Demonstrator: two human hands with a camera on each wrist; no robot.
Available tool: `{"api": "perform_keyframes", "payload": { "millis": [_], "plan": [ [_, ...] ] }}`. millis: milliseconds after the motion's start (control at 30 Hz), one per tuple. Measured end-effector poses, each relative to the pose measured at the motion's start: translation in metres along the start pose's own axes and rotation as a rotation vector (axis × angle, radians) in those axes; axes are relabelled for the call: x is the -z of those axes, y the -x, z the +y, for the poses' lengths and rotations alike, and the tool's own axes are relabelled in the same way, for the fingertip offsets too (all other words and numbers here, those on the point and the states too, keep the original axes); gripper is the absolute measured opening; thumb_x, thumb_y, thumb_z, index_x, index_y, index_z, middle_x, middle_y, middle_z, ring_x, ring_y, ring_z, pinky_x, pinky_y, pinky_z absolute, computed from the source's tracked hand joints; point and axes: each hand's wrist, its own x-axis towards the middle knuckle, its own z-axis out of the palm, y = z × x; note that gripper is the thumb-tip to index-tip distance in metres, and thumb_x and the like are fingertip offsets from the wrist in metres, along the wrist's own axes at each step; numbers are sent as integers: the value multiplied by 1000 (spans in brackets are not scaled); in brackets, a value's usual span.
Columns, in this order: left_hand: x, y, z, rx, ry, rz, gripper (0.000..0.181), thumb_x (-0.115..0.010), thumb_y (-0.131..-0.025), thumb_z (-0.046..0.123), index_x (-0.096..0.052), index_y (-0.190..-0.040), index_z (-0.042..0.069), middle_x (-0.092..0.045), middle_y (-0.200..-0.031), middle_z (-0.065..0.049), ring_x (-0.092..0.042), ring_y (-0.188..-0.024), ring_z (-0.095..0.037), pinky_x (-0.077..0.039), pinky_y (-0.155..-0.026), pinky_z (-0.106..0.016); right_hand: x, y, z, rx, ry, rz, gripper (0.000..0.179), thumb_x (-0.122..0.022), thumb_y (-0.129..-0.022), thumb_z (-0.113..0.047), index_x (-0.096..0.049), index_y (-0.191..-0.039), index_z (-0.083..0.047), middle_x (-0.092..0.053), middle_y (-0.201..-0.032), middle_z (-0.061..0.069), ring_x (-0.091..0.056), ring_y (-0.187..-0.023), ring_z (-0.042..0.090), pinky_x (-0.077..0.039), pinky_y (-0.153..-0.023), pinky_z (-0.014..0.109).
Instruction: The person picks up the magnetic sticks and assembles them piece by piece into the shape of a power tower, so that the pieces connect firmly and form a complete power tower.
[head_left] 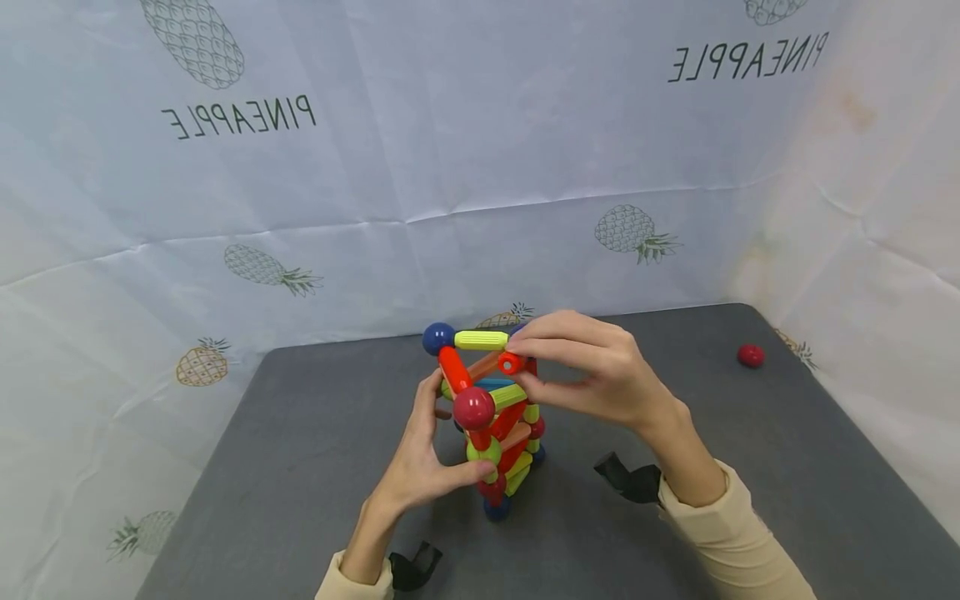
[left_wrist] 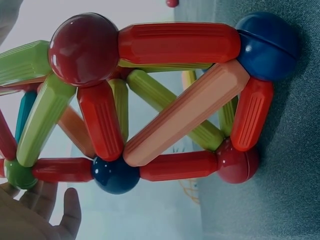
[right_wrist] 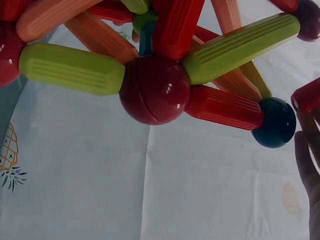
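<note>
A tower of magnetic rods and balls, in red, lime, coral and blue, stands upright near the middle of the table. My left hand grips its left side, thumb across the front near a green ball and fingers behind. In the left wrist view, fingers of that hand touch a green ball. At the top, my right hand pinches a short red rod, whose end faces the head camera. The right wrist view shows this red rod close to a dark blue ball.
A loose red ball lies at the right rear of the dark grey table. Behind and beside the table hangs a white cloth printed with pineapples. A black strap sticks out from the right wrist, another from the left.
</note>
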Motion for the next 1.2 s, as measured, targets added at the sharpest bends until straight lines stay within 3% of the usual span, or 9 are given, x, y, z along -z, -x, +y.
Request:
{"api": "perform_keyframes", "payload": {
  "millis": [233,500,600,800,867,967,1067,1133,1200],
  "plan": [
    [1,0,-2,0,1,2,109,-76,-77,64,-22,-161,23,-41,-149,-6,-45,-122,-14,-48,-98,-40,2,0,-3,-15,98,-99,25,-69,-97,-24,-75,-107,-2,-73,-103,12,-66,-96,22,-59,-85,29],
    [0,-1,-3,-29,-10,0,106,-73,-78,67,-22,-161,24,-41,-148,-5,-44,-124,-15,-48,-98,-39,2,1,-9,18,235,-202,24,-79,-89,-19,-77,-110,-8,-73,-106,8,-64,-103,24,-59,-85,37],
    [0,-1,-3,-38,-16,3,106,-72,-79,70,-22,-161,24,-41,-148,-5,-44,-124,-15,-48,-98,-40,2,0,-10,29,269,-213,28,-83,-85,-17,-77,-111,-8,-73,-105,7,-64,-102,24,-58,-86,39],
    [-1,1,-3,-22,-23,7,107,-73,-78,69,-22,-161,24,-40,-150,-5,-45,-121,-14,-49,-98,-41,1,-1,-13,36,313,-260,50,-97,-65,-15,-78,-111,-12,-73,-105,4,-63,-101,22,-57,-88,39],
    [0,1,-3,-15,-21,-1,107,-74,-78,68,-22,-161,25,-40,-150,-4,-45,-123,-14,-48,-98,-40,1,-1,-13,32,312,-263,49,-97,-66,-15,-78,-111,-13,-73,-106,4,-63,-102,22,-57,-89,39],
    [3,2,-5,-39,-13,-10,104,-74,-79,69,-25,-160,24,-41,-148,-4,-44,-124,-15,-48,-97,-40,2,1,-12,22,280,-239,34,-87,-81,-19,-77,-113,-13,-73,-108,5,-62,-105,23,-56,-91,39],
    [8,3,-7,-65,-2,-7,99,-75,-77,69,-35,-154,22,-45,-143,-4,-45,-125,-15,-47,-94,-38,3,6,-6,-32,198,-135,26,-73,-94,-24,-75,-115,-8,-71,-109,9,-61,-105,25,-53,-95,33],
    [11,2,-7,-63,5,6,93,-80,-74,67,-41,-146,21,-48,-138,-2,-46,-125,-14,-47,-94,-37,5,12,2,-129,151,-16,29,-68,-98,-26,-73,-116,-4,-70,-108,13,-61,-104,26,-51,-98,26],
    [13,2,-7,-58,15,31,91,-87,-72,57,-43,-142,19,-53,-133,-1,-50,-122,-13,-48,-93,-36,8,21,14,-261,137,89,26,-72,-95,-17,-72,-116,-1,-70,-107,15,-62,-102,26,-49,-99,21]
  ]
}}
